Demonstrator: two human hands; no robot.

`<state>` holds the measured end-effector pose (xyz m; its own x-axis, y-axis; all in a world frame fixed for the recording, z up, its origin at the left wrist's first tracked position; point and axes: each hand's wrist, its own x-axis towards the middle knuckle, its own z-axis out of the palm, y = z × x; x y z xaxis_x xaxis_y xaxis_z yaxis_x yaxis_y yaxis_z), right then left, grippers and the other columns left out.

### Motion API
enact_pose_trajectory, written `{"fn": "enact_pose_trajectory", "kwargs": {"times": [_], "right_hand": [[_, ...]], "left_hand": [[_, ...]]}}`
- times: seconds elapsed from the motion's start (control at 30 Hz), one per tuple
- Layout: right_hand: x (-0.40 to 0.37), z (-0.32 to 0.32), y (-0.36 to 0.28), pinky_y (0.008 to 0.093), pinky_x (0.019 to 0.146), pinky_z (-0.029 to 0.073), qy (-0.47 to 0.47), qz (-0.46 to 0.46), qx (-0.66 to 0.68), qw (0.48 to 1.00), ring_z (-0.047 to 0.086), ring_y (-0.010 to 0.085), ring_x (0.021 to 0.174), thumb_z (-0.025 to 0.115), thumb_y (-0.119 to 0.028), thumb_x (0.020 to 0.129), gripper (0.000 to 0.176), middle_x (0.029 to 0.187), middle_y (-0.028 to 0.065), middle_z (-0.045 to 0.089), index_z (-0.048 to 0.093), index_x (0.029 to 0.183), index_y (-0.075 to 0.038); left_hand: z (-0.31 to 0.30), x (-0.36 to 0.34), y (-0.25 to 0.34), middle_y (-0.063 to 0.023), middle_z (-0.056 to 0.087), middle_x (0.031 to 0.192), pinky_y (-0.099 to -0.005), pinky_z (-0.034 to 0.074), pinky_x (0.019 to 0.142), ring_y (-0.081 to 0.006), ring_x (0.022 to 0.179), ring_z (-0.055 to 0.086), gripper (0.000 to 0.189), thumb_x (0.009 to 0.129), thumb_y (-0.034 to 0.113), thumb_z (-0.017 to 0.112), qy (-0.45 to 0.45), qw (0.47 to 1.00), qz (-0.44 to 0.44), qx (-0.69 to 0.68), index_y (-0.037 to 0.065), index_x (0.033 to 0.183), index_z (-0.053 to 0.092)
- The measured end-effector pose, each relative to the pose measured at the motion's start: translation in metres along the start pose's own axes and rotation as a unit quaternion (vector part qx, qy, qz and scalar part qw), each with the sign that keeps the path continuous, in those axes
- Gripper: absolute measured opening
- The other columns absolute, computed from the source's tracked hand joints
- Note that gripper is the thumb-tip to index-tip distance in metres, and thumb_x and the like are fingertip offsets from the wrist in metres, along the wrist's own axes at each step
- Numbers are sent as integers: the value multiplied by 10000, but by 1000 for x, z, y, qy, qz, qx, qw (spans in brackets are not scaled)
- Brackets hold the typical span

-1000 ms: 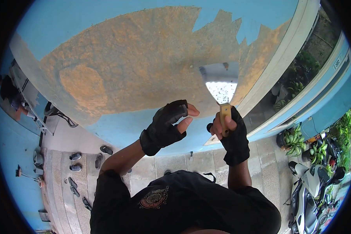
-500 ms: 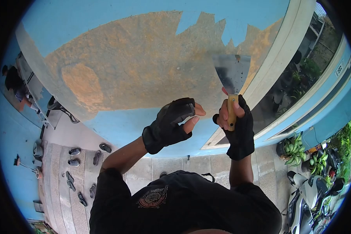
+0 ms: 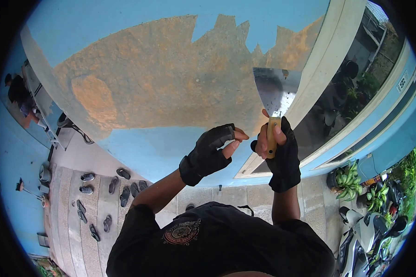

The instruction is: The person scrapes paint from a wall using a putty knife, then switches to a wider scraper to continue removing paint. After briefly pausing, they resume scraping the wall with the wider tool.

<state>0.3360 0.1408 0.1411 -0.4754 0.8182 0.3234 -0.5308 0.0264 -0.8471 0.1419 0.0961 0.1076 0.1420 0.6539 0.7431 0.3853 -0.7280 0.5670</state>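
My right hand [image 3: 282, 147], in a black fingerless glove, grips a putty knife [image 3: 273, 92] by its yellowish handle, the wide metal blade pointing up. The blade is in front of the wall's bare patch [image 3: 171, 78], beside the pale window frame; whether it touches cannot be told. My left hand [image 3: 212, 150], gloved the same way, is held to the left of the knife with nothing in it. Its fingers are loosely curled, with a gap to the thumb. Jagged light blue paint [image 3: 263, 34] borders the bare patch above.
A dark window [image 3: 328, 111] is on the right, with potted plants [image 3: 346, 180] and a motorcycle [image 3: 360, 240] below. Several shoes and sandals [image 3: 125, 196] lie on the tiled floor. At far left a person [image 3: 21, 92] is by a ladder [image 3: 46, 122].
My left hand has moved right and slightly down, closer to the right hand. The putty knife has dropped slightly and its blade catches more light. The view has shifted a little.
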Motion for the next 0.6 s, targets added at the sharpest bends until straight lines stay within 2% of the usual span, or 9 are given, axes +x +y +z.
{"fn": "enact_pose_trajectory", "kwargs": {"times": [0.2, 0.47, 0.6], "right_hand": [[-3, -16, -2, 259, 478, 362, -10, 30, -4, 999, 425, 115, 454, 532, -397, 989, 548, 607, 29, 480, 493, 1300, 52], [-7, -20, 6, 259, 491, 363, -7, 49, -25, 998, 434, 114, 471, 558, -383, 981, 514, 611, 27, 481, 527, 1245, 57], [-5, -14, 11, 260, 499, 374, -16, 52, -22, 998, 445, 119, 480, 567, -360, 974, 487, 619, 30, 491, 536, 1238, 48]], "left_hand": [[13, -3, 4, -128, 702, 970, -347, 538, 795, -260, 883, 683, 162, 877, 11, 587, 32, 999, 3, 10, 34, 1006, 682], [29, -27, 7, -136, 703, 976, -342, 538, 785, -250, 861, 684, 162, 924, 49, 546, 34, 996, -79, -18, 14, 1006, 681], [16, -21, 6, -138, 703, 976, -341, 538, 789, -249, 867, 685, 162, 924, 49, 545, 28, 998, -61, -5, 17, 1006, 681]]}}
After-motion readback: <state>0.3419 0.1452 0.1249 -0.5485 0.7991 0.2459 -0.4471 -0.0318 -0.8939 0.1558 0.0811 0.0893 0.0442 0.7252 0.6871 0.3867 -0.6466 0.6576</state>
